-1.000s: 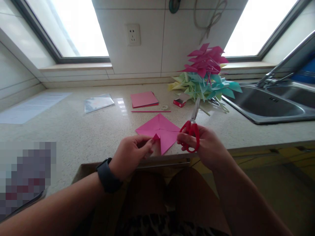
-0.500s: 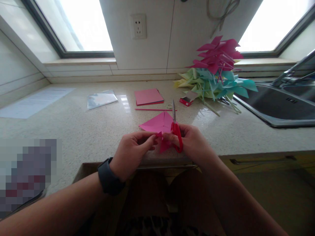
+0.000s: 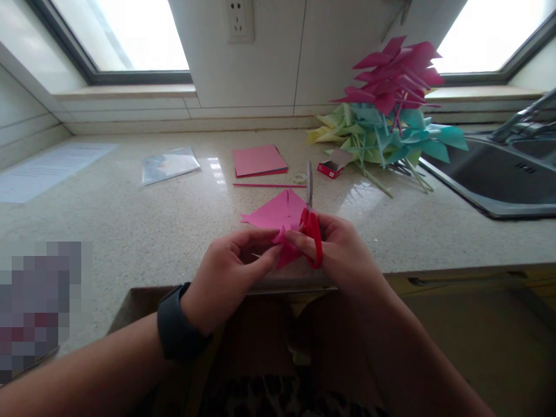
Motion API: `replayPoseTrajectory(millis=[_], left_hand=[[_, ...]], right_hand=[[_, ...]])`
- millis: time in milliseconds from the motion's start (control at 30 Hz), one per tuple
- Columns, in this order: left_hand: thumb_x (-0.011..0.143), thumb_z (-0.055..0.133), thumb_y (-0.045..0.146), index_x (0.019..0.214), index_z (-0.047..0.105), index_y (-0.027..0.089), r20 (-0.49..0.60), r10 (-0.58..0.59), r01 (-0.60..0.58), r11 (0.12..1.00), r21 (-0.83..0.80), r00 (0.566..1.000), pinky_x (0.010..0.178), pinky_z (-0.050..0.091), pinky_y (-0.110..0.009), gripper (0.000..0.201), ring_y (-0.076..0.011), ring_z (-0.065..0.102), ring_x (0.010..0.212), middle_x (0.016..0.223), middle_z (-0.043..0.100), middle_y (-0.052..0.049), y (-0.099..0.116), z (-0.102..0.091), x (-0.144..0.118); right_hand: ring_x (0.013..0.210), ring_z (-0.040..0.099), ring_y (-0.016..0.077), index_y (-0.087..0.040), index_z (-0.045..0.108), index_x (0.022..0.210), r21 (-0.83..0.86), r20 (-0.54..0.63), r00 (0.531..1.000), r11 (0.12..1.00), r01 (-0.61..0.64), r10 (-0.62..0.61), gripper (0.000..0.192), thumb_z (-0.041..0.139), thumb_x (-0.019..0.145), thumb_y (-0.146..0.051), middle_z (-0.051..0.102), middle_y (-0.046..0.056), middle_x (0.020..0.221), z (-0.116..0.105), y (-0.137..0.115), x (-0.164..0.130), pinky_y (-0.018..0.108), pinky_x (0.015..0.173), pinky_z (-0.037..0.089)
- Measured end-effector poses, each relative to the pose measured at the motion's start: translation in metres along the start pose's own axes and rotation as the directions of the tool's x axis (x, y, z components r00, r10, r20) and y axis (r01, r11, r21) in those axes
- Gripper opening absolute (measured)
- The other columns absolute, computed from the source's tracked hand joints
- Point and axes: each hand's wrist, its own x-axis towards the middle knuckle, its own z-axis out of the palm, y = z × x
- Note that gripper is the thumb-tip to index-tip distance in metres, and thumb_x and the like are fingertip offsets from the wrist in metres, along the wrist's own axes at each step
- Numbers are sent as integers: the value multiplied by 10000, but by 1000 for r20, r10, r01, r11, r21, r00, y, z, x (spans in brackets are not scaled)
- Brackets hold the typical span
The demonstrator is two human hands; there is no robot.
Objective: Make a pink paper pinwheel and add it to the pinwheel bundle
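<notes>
At counter edge: left hand (image 3: 230, 275) pinching near corner of pink paper square (image 3: 278, 214).
Right hand (image 3: 343, 255): gripping red-handled scissors (image 3: 311, 223), blades pointing away over the sheet.
Paper position: between both hands, flat on countertop (image 3: 130, 220).
Beyond: pink paper stack (image 3: 258, 160), pinwheel pile (image 3: 386, 116).

Matt pink paper square (image 3: 278, 211); scissors (image 3: 311, 223) with glossy red plastic handles and metal blades; speckled, polished stone countertop (image 3: 130, 220); brushed-metal sink (image 3: 499, 179) at two o'clock.
</notes>
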Motion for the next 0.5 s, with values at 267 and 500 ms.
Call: replayPoseTrajectory(millis=[267,500], left_hand=[[893,625,535,819,607,149,95,-176,178,984,-14,980,505,477,-204,394,-105,610,565,724,703,-26,8,-6,10],[864,660,533,832,701,133,179,-236,229,972,59,955,536,441,-206,403,-101,566,580,733,696,-35,17,-9,11]], right_hand=[[599,520,96,-169,659,772,38,-38,998,998,52,-50,318,870,670,-383,615,-25,682,-3,1,-3,216,548,422],[568,560,104,-187,644,738,20,20,996,996,86,-86,256,843,706,-345,631,-32,653,-3,1,-6,230,542,471]])
